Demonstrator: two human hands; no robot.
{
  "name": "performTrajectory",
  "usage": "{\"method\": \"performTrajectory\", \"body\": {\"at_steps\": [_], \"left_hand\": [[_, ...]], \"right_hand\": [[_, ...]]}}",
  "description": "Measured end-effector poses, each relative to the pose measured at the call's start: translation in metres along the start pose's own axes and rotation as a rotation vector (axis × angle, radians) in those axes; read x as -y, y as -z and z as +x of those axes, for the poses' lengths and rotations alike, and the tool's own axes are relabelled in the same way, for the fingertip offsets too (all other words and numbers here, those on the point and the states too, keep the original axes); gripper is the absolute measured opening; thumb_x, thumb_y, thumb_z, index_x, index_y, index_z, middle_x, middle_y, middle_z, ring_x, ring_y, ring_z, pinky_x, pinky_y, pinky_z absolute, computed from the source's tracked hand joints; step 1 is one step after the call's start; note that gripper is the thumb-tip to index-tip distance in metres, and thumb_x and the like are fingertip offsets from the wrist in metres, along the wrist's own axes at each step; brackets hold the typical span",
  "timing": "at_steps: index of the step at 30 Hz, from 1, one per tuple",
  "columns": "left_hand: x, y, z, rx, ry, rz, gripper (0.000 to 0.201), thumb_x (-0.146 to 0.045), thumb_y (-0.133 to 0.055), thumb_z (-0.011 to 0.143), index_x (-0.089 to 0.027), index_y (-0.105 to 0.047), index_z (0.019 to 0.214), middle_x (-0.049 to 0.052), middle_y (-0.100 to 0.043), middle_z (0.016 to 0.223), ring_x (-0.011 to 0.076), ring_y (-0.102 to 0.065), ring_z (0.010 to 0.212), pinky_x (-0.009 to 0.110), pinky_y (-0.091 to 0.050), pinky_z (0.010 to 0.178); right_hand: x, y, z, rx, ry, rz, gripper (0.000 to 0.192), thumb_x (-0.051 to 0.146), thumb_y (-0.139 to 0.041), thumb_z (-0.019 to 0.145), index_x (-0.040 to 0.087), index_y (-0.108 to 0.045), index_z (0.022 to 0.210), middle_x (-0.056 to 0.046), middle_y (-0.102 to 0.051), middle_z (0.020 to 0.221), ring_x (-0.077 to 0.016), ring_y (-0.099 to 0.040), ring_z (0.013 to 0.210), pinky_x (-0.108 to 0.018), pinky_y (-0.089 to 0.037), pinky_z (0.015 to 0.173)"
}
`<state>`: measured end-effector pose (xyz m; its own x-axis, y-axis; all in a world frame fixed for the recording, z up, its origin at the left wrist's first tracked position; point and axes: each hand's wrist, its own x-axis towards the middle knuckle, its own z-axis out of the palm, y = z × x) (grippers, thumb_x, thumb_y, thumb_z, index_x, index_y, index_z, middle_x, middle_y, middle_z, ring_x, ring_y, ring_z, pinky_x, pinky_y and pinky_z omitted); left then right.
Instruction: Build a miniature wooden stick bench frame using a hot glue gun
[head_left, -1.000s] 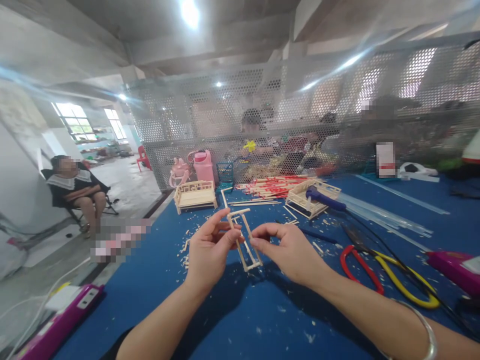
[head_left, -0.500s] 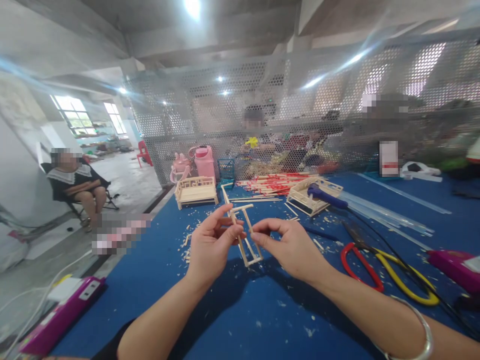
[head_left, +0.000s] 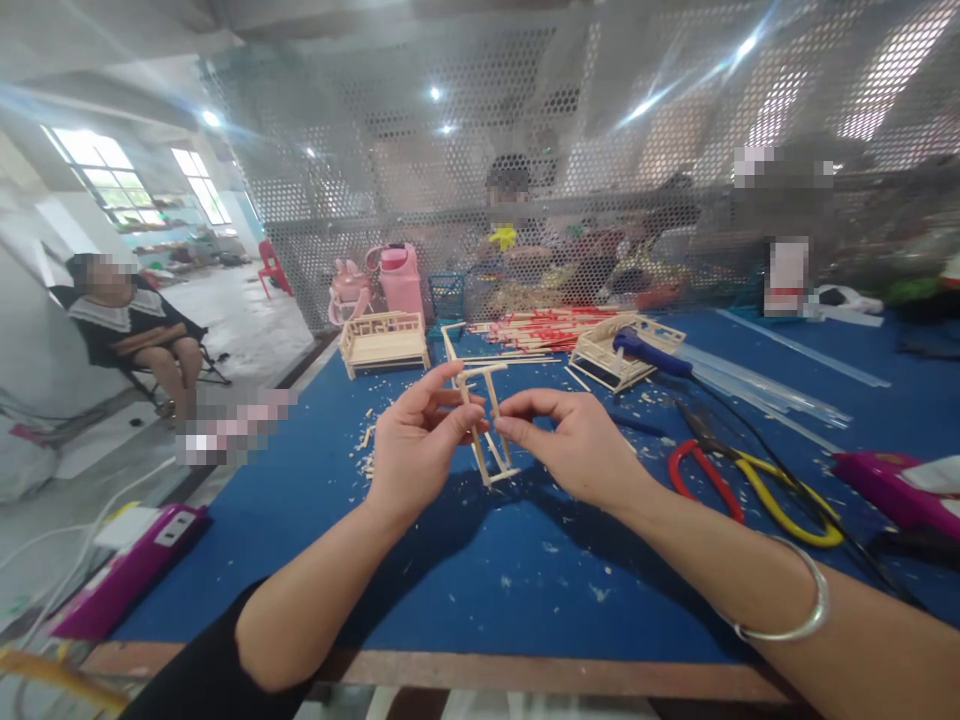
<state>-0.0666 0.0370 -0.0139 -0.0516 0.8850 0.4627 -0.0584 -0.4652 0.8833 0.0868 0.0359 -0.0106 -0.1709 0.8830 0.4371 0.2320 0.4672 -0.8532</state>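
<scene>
A small frame of thin wooden sticks (head_left: 480,462) is held up over the blue tabletop between both hands. My left hand (head_left: 420,435) pinches its left upright between thumb and fingers. From the other side, my right hand (head_left: 574,440) grips the right upright with thumb and forefinger; a silver bangle (head_left: 814,600) circles that arm. Behind the hands stands a miniature wooden bench (head_left: 386,345), upright. Farther right a second small wooden piece (head_left: 622,365) lies with a blue-handled glue gun (head_left: 652,352) resting on it.
Red-tipped sticks (head_left: 540,330) are heaped at the back. Clear glue sticks (head_left: 765,385) and red-and-yellow-handled pliers (head_left: 712,470) lie right. Purple power strips (head_left: 135,580) sit at either side. A seated person (head_left: 131,320) is at far left, beyond the table. Wood scraps litter the blue top (head_left: 480,590).
The view has tipped down, so the table's front edge now shows and everything sits higher in the picture. Both hands keep their hold on the stick frame, with little other change.
</scene>
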Motion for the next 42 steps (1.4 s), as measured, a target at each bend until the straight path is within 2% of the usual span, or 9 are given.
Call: {"method": "performTrajectory", "body": {"at_steps": [10,18,27,31,36,42], "left_hand": [[0.002,0.0,-0.002,0.021,-0.048,0.019,0.04,-0.026,-0.074,0.065,-0.018,-0.064,0.104,0.0,-0.072,0.071,0.0124,-0.067,0.056,0.021,-0.055,0.051],[0.011,0.001,-0.005,0.052,-0.084,0.172,0.036,-0.022,-0.072,0.067,-0.019,-0.064,0.103,0.0,-0.072,0.075,0.0146,-0.068,0.07,0.023,-0.053,0.059],[0.011,-0.002,-0.003,0.084,-0.036,0.127,0.031,-0.022,-0.072,0.065,-0.02,-0.054,0.09,-0.002,-0.068,0.07,0.0113,-0.064,0.061,0.02,-0.048,0.053],[0.012,0.0,-0.004,0.103,-0.04,0.167,0.03,-0.026,-0.07,0.068,-0.019,-0.056,0.093,-0.002,-0.066,0.068,0.0111,-0.063,0.06,0.019,-0.049,0.052],[0.012,0.001,-0.004,0.09,-0.027,0.153,0.028,-0.041,-0.066,0.073,-0.019,-0.06,0.09,-0.001,-0.066,0.065,0.0139,-0.065,0.061,0.024,-0.054,0.055],[0.012,-0.001,-0.004,0.075,-0.03,0.114,0.034,-0.046,-0.066,0.072,-0.019,-0.055,0.091,-0.001,-0.068,0.066,0.0147,-0.067,0.061,0.024,-0.055,0.053]], "right_hand": [[-0.002,0.0,-0.003,0.022,0.005,-0.05,0.015,0.03,-0.06,0.074,0.019,-0.07,0.073,-0.001,-0.071,0.07,-0.015,-0.06,0.065,-0.027,-0.047,0.061],[-0.016,-0.001,-0.01,-0.023,-0.006,-0.049,0.012,0.028,-0.062,0.072,0.019,-0.069,0.071,-0.001,-0.072,0.07,-0.0167,-0.063,0.068,-0.028,-0.049,0.066],[-0.029,-0.002,-0.01,-0.013,0.038,-0.072,0.011,0.025,-0.059,0.073,0.018,-0.068,0.072,0.0,-0.071,0.068,-0.0155,-0.062,0.066,-0.026,-0.047,0.065],[-0.027,-0.003,-0.011,-0.003,0.046,-0.075,0.011,0.023,-0.058,0.075,0.018,-0.067,0.071,0.0,-0.07,0.069,-0.015,-0.062,0.066,-0.025,-0.046,0.065],[-0.026,-0.002,-0.011,0.005,0.078,-0.113,0.012,0.021,-0.058,0.075,0.019,-0.068,0.07,0.0,-0.07,0.067,-0.0147,-0.061,0.064,-0.025,-0.045,0.064],[-0.028,-0.001,-0.01,-0.004,0.082,-0.111,0.011,0.02,-0.059,0.075,0.019,-0.068,0.07,0.001,-0.07,0.066,-0.0145,-0.06,0.064,-0.024,-0.045,0.064]]}}
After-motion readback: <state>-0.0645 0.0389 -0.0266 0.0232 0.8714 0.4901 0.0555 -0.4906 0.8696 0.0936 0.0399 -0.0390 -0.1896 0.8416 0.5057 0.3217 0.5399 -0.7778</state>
